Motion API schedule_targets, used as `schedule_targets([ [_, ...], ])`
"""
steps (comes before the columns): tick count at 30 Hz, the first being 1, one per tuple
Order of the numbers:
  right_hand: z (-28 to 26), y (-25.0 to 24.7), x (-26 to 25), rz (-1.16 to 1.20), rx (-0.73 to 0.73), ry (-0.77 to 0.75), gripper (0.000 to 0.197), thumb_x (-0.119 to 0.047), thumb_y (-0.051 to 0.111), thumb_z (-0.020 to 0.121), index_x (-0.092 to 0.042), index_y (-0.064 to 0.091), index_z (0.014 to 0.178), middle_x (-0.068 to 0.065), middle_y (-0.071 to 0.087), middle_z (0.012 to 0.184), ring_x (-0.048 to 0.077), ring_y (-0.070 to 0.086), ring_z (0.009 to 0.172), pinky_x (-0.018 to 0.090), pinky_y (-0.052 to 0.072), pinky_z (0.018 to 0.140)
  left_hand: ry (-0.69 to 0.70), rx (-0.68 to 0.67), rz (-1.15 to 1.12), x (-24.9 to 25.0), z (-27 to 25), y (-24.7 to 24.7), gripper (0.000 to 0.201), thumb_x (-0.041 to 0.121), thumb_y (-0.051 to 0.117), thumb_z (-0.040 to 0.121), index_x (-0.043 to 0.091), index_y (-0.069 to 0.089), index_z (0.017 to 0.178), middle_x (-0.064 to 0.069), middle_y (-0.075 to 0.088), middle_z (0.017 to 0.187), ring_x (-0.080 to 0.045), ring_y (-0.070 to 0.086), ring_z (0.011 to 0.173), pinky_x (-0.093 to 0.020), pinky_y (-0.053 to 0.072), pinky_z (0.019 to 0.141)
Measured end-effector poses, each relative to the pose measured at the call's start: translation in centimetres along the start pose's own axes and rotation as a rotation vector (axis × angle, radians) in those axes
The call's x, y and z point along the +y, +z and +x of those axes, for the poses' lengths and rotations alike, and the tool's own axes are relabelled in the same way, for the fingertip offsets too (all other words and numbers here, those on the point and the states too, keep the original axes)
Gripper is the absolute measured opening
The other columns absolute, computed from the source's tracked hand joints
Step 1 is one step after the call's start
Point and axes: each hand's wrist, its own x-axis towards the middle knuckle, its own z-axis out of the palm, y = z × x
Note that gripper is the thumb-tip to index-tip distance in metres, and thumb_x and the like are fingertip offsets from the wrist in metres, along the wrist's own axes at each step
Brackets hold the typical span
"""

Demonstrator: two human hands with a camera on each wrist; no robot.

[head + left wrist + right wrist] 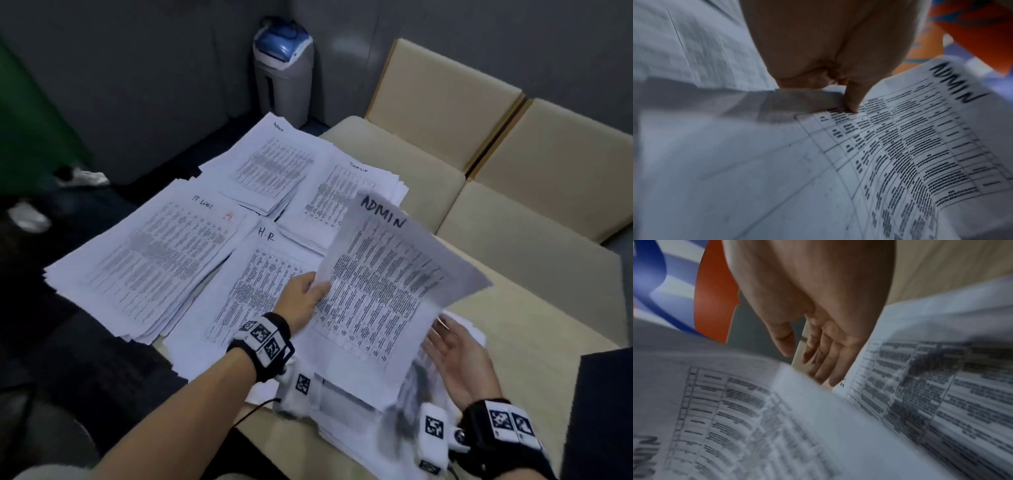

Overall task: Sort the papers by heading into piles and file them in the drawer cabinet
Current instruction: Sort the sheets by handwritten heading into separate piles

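Observation:
My left hand (310, 291) pinches the left edge of a printed sheet headed ADMIN (383, 284), lifted above the table; the thumb (854, 97) presses on its table print (900, 146). My right hand (452, 353) is open, palm up, fingers straight (828, 353), beside the sheet's right edge and over the unsorted stack (359, 421) at the near edge. Four sorted piles lie beyond: IT Logs (154, 260) at left, H.R (253, 287) in the middle, Admin (270, 164) at the back, and a fourth pile (342, 195) at back right.
The wooden table (524, 329) shows bare at the right. Cream chairs (445, 113) stand behind it, with a grey and blue bin (282, 68) at the wall. A dark object (603, 411) sits at the near right corner.

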Motion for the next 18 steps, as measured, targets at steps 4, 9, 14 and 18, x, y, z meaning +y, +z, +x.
schedule_targets([
  [4,0.6,4.5,1.6,-0.131,-0.03,0.056,0.018,-0.009,0.054,0.099,-0.001,0.061,0.113,0.019,0.069,0.114,0.029,0.067,0.104,0.036,0.051,0.09,-0.01,0.191,0.043,-0.4,1.5,-8.4,0.034,0.034,0.059,0.091,0.001,0.065,0.096,-0.021,0.071,0.096,-0.04,0.067,0.091,-0.053,0.053,0.086],
  [9,1.2,9.3,4.0,-0.287,-0.061,0.133,0.022,-0.012,0.059,0.097,0.002,0.063,0.115,0.015,0.073,0.108,0.027,0.069,0.103,0.038,0.051,0.093,-0.149,0.318,0.041,-3.2,2.6,-16.5,0.03,0.031,0.056,0.093,0.004,0.066,0.096,-0.027,0.067,0.095,-0.027,0.06,0.075,-0.05,0.053,0.074],
  [14,2.3,13.4,5.8,-0.344,-0.035,0.262,0.02,-0.012,0.055,0.1,-0.001,0.058,0.116,0.014,0.07,0.111,0.028,0.064,0.107,0.046,0.044,0.107,-0.125,0.32,0.057,0.7,7.7,-21.8,0.027,0.023,0.056,0.097,-0.002,0.062,0.089,-0.007,0.051,0.07,-0.017,0.044,0.058,-0.027,0.038,0.054],
  [18,3.3,15.4,6.8,-0.386,0.081,0.32,0.021,-0.016,0.066,0.093,-0.006,0.066,0.112,0.011,0.072,0.101,0.021,0.066,0.096,0.035,0.054,0.085,-0.074,0.353,0.149,3.8,17.6,-27.1,0.041,0.037,0.062,0.075,-0.003,0.065,0.082,-0.016,0.062,0.07,-0.03,0.06,0.061,-0.042,0.053,0.061],
])
